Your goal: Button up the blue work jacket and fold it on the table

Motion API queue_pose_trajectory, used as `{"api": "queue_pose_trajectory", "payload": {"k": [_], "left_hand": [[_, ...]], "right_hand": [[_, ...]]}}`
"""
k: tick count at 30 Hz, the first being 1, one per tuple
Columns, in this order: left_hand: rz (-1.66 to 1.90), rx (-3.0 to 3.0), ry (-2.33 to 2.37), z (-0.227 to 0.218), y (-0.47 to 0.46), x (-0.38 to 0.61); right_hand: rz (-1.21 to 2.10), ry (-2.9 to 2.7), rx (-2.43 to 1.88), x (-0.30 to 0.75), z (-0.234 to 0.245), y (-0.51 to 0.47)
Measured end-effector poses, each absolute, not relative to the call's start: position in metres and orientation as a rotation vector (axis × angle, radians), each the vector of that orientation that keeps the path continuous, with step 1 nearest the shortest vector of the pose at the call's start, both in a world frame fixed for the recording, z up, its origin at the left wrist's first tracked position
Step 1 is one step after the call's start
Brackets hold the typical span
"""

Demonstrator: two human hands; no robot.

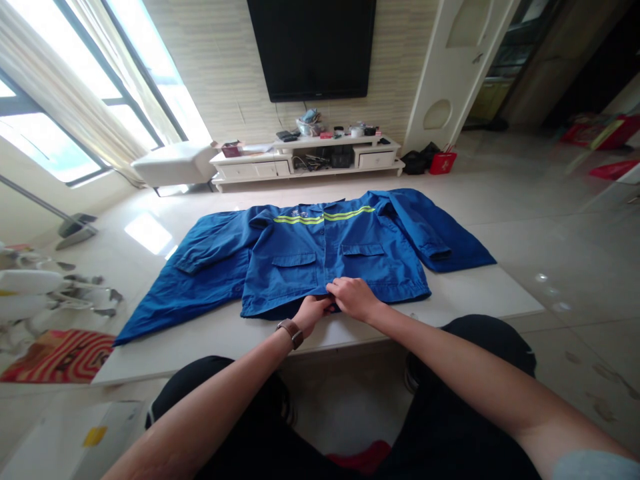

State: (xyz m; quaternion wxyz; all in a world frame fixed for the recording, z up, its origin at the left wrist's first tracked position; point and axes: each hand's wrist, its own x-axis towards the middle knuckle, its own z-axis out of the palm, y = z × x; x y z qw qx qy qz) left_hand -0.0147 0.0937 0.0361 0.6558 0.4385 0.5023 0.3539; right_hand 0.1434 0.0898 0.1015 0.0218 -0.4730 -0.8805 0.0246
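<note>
A blue work jacket (295, 267) with yellow reflective stripes across the chest lies front up, its collar away from me and its sleeves out to the sides. Both of my hands meet at the middle of its bottom hem. There my left hand (314, 312), with a watch on the wrist, has its fingers closed at the hem, partly under the cloth. Just to the right, my right hand (354, 297) pinches the hem by the front opening. Beneath the jacket, more blue cloth (200, 293) spreads out on both sides. Exactly what the fingertips grip is hidden.
The jacket rests on a low white table (480, 300) before my knees. Beyond it are a white TV cabinet (255, 170), a wall-mounted television (315, 53) and a stool (175, 163). A red patterned bag (60, 357) and a dustpan (77, 227) are at left, a red bag (443, 162) at far right.
</note>
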Motion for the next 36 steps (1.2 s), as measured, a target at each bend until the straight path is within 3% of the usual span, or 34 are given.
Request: {"api": "queue_pose_trajectory", "payload": {"k": [12,36], "left_hand": [[0.813,0.976,1.126,0.034,0.096,-0.016],[0.798,1.061,1.126,0.038,0.094,-0.015]], "right_hand": [[0.249,-2.594,-1.470,0.150,0.095,0.094],[0.272,-2.487,-1.561,0.148,0.090,0.099]]}}
